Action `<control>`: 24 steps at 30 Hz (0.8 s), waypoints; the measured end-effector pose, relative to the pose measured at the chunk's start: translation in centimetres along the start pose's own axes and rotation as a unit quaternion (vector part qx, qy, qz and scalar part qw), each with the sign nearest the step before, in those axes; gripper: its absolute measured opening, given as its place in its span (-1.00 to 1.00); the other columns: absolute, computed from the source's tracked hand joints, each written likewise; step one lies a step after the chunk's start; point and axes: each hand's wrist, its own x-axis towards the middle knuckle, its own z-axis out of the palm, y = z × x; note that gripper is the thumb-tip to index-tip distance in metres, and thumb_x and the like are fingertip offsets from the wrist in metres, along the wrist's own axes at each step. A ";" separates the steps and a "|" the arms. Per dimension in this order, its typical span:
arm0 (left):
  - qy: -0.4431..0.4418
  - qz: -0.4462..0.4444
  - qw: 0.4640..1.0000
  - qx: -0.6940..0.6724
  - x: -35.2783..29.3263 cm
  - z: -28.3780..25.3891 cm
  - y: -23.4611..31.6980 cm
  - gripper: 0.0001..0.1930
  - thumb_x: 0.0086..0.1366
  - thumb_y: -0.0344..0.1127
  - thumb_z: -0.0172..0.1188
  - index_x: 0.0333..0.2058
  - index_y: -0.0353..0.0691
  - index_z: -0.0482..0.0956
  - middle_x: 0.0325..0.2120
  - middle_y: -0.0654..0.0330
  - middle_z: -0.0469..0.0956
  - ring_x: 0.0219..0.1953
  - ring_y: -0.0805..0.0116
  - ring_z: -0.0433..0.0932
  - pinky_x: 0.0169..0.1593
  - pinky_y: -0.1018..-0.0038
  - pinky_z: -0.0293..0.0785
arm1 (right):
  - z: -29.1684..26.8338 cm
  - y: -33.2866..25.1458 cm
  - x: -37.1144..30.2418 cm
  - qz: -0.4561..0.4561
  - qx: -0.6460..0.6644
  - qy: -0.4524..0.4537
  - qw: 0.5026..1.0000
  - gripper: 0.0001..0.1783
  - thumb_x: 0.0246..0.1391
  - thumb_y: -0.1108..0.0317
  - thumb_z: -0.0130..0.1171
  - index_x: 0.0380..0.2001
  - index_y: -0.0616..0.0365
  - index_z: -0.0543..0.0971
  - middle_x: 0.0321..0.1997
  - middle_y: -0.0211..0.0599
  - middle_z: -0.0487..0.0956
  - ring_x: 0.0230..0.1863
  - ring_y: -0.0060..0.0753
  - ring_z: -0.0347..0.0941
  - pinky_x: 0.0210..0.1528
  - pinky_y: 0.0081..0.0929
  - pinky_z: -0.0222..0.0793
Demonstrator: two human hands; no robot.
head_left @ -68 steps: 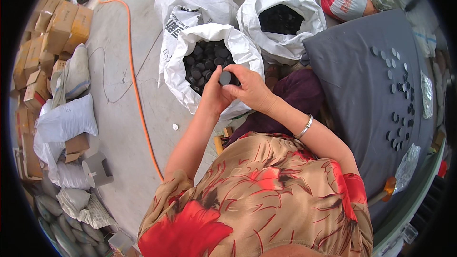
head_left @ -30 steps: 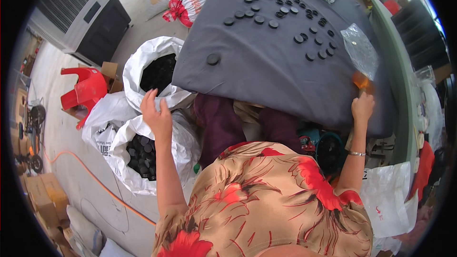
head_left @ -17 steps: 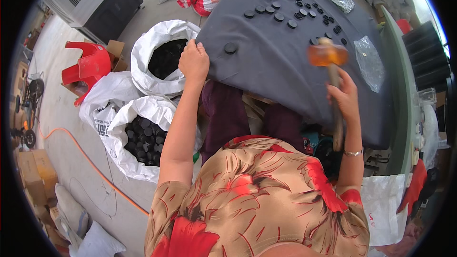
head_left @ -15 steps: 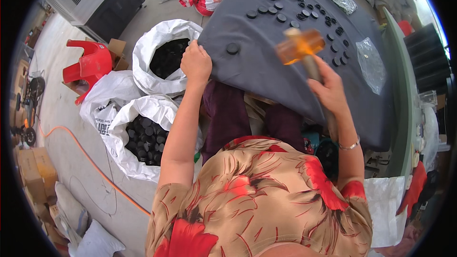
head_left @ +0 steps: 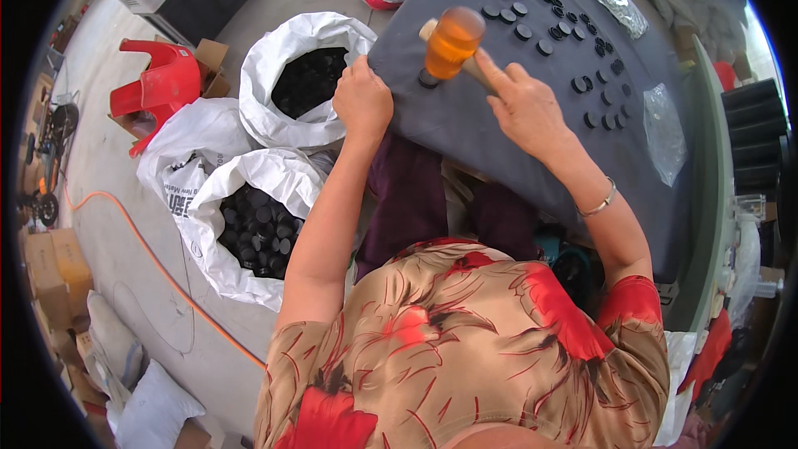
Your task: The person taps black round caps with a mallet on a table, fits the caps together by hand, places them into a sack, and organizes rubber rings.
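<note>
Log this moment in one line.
left hand: fist at corner of cloth | right hand: holding orange mallet near lone black disc, contact unclear | nearby: white sack of black discs

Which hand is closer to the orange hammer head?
Right. The right hand grips the handle, below and right of the orange hammer head; the left hand is farther off to the left, at the edge of the grey table.

We see a workshop: sacks (head_left: 254,91) of black discs (head_left: 258,229) at ten o'clock, cartons (head_left: 71,262) at nine, a mallet (head_left: 455,40) at one.
</note>
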 end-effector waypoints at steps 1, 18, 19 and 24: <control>0.000 -0.001 1.000 -0.001 0.1 -0.2 -0.2 -0.71 0.25 -0.35 0.03 -0.07 -0.25 0.53 -0.27 -0.02 0.58 -0.24 -0.03 0.59 -0.21 0.12 0.51 | -0.9 -0.5 0.4 -0.007 0.020 0.047 0.999 -0.34 0.02 0.45 0.13 0.26 0.02 0.33 -0.39 -0.15 0.42 -0.41 -0.05 0.50 -0.34 -0.20 0.47; -0.097 0.295 0.950 -0.025 0.5 -2.6 4.7 -0.63 0.13 -0.24 0.30 -0.10 -0.26 0.56 -0.15 0.05 0.55 -0.13 0.06 0.52 -0.14 0.20 0.47 | -4.6 10.7 -15.1 0.418 0.377 0.245 0.789 -0.37 -0.03 0.47 0.19 0.20 0.14 0.41 -0.40 -0.44 0.48 -0.59 -0.67 0.41 -0.58 -0.64 0.39; -0.173 0.305 0.936 0.024 0.8 -2.7 5.7 -0.62 0.13 -0.22 0.30 -0.09 -0.26 0.57 -0.16 0.05 0.56 -0.16 0.06 0.54 -0.15 0.21 0.49 | -5.3 12.4 -17.3 0.440 0.361 0.261 0.780 -0.42 -0.03 0.47 0.18 0.15 0.17 0.44 -0.42 -0.44 0.48 -0.59 -0.65 0.42 -0.60 -0.63 0.38; -0.244 0.267 0.932 -0.012 4.1 -1.3 6.5 -0.66 0.08 -0.21 0.32 -0.20 -0.28 0.60 -0.26 0.00 0.58 -0.22 0.01 0.58 -0.15 0.20 0.50 | -5.4 19.4 -26.2 0.566 0.243 0.255 0.746 -0.45 -0.08 0.46 0.18 0.07 0.25 0.45 -0.48 -0.33 0.51 -0.51 -0.42 0.53 -0.47 -0.44 0.49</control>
